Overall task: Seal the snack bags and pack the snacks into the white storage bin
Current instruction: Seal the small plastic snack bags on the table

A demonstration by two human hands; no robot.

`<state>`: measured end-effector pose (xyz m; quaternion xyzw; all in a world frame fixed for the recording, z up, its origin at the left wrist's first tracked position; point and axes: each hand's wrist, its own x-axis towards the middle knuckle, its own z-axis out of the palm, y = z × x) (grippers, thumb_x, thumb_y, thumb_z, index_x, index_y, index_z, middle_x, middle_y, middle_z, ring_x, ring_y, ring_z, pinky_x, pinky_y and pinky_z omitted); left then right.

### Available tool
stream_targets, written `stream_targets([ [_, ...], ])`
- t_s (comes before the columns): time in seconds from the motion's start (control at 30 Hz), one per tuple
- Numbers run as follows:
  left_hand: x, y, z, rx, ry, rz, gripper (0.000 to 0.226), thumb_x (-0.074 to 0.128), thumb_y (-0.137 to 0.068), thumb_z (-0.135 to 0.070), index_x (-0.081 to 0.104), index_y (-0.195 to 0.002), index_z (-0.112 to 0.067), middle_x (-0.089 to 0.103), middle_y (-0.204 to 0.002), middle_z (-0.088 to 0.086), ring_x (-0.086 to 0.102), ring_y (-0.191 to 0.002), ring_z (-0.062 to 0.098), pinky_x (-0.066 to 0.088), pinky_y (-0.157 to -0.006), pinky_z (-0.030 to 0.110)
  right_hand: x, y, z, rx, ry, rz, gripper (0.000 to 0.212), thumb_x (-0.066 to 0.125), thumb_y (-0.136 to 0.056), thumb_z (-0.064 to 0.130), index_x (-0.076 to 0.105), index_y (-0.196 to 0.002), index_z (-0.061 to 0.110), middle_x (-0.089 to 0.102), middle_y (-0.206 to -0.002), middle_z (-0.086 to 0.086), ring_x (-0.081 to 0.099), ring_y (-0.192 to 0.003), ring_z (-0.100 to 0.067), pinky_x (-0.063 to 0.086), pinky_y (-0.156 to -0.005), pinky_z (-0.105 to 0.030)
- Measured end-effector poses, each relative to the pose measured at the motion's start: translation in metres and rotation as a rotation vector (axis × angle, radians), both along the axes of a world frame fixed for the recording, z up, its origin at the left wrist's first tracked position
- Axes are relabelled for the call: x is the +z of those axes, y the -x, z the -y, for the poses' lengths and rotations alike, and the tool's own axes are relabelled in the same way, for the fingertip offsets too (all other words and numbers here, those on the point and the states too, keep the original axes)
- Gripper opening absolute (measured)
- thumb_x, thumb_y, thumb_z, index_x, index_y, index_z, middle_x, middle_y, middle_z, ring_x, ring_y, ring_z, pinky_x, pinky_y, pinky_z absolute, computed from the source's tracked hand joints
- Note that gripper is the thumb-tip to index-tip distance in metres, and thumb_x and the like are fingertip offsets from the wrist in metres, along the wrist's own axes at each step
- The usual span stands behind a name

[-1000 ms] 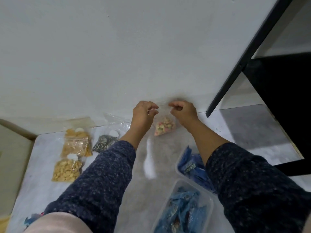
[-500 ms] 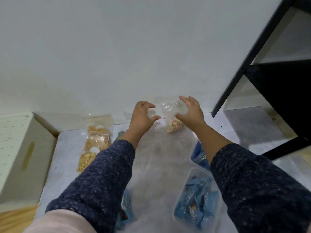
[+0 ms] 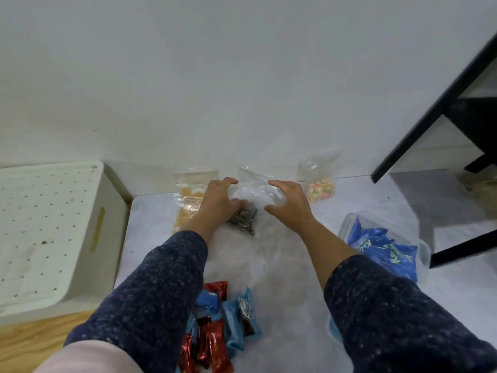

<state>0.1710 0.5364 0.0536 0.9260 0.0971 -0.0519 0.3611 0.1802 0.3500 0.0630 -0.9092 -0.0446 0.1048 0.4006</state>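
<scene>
Glossy clear plastic snack bag (image 3: 255, 189), matt perforated white plastic bin (image 3: 51, 230)

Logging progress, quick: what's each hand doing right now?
Left hand: grips the clear bag of dark swirl snacks.
Right hand: fingers spread on that bag's right side, touching it, not gripping.
</scene>
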Motion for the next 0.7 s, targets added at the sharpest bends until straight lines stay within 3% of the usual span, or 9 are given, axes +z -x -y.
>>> stream_targets([
  [0.1,-0.019,-0.015,0.0,-0.015,-0.011,-0.031,0.062,0.073,-0.078,-0.037,0.047,-0.132,-0.022,0.047,-0.135,0.012,0.045,-0.123,0.025,0.034,-0.093,0.023,-0.02,-0.016,-0.011,0.006,-0.043,-0.051,0.06,0.073,-0.075,0.018,0.053,-0.131,0.024,0.047,-0.139,-0.006,0.035,-0.134,-0.02,0.033,-0.111,-0.029],
  [0.2,-0.034,-0.027,0.002,-0.026,0.003,-0.071,0.064,0.073,-0.078,-0.038,0.045,-0.133,-0.024,0.045,-0.137,0.011,0.044,-0.125,0.026,0.033,-0.094,0.024,-0.036,-0.035,-0.019,-0.019,-0.108,-0.083,0.058,0.073,-0.073,0.018,0.056,-0.128,0.023,0.053,-0.134,-0.005,0.044,-0.129,-0.02,0.042,-0.106,-0.039],
  [0.3,-0.046,-0.037,0.002,-0.039,0.016,-0.087,0.064,0.075,-0.076,-0.035,0.046,-0.133,-0.026,0.045,-0.138,0.009,0.047,-0.123,0.025,0.033,-0.089,0.019,-0.047,-0.047,-0.024,-0.095,-0.211,-0.093,0.055,0.072,-0.075,0.01,0.058,-0.127,0.021,0.055,-0.13,-0.003,0.052,-0.119,-0.018,0.047,-0.097,-0.03],
  [0.43,-0.045,-0.038,0.002,-0.025,0.096,-0.087,0.07,0.08,-0.07,-0.028,0.046,-0.131,-0.026,0.051,-0.128,0.01,0.055,-0.109,0.025,0.044,-0.085,0.023,-0.049,-0.051,-0.032,-0.143,-0.262,-0.165,0.054,0.07,-0.078,0.007,0.056,-0.127,0.025,0.054,-0.116,0.001,0.054,-0.099,-0.012,0.041,-0.08,-0.019],
  [0.57,-0.022,-0.03,-0.003,-0.039,0.12,-0.008,0.065,0.08,-0.07,-0.025,0.049,-0.128,-0.029,0.051,-0.117,0.004,0.052,-0.092,0.015,0.039,-0.07,0.015,-0.03,-0.044,-0.038,-0.149,-0.259,-0.122,0.045,0.066,-0.079,0.004,0.061,-0.119,0.025,0.06,-0.1,0.005,0.052,-0.088,-0.01,0.038,-0.063,-0.001],
  [0.7,0.016,-0.013,-0.015,0.041,0.249,0.138,0.041,0.073,-0.079,-0.012,0.059,-0.116,-0.021,0.055,-0.093,-0.003,0.054,-0.08,0.012,0.039,-0.062,0.002,0.004,-0.027,-0.048,-0.109,-0.236,-0.031,0.042,0.065,-0.078,0.001,0.062,-0.113,0.025,0.047,-0.072,0.013,0.047,-0.068,-0.004,0.038,-0.06,-0.009],
])
